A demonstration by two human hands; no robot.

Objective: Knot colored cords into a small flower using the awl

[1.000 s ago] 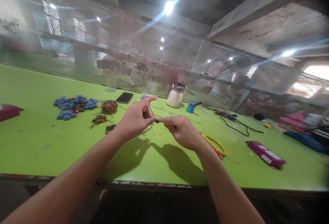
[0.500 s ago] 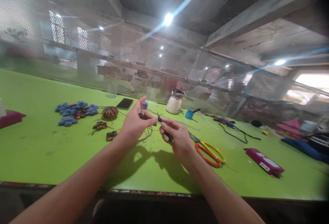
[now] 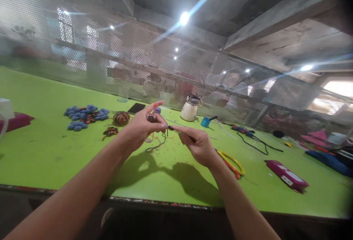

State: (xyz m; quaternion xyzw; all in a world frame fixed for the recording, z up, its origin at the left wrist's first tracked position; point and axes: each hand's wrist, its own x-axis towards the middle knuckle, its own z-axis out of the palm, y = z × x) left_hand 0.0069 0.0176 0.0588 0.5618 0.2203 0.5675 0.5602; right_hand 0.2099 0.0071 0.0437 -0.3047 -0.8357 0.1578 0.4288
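Note:
Just above the table, my left hand (image 3: 142,126) pinches a tiny dark piece of yarn work (image 3: 170,127) between thumb and fingers. Its index finger is raised, with orange yarn (image 3: 156,105) looped over it. My right hand (image 3: 199,145) closes around a slim crochet hook (image 3: 186,135), whose tip meets the yarn work. A loose dark yarn end (image 3: 156,147) curls on the table below. Left of my hands sit a multicoloured yarn ball (image 3: 121,118) and a small crocheted flower (image 3: 110,132). Large scissors (image 3: 231,162) with yellow and orange handles lie partly behind my right forearm.
Blue crocheted flowers (image 3: 82,115) are grouped at the left on the green table (image 3: 49,159). Toward the back are a phone (image 3: 136,107), a white jar (image 3: 189,108) and a blue pot (image 3: 205,122). A dark cord (image 3: 255,140) and a magenta box (image 3: 287,175) lie right.
My right hand has turned flatter and shifted slightly right, with the hook now nearly level. More of the loose yarn shows beneath. The whole view has shifted a little.

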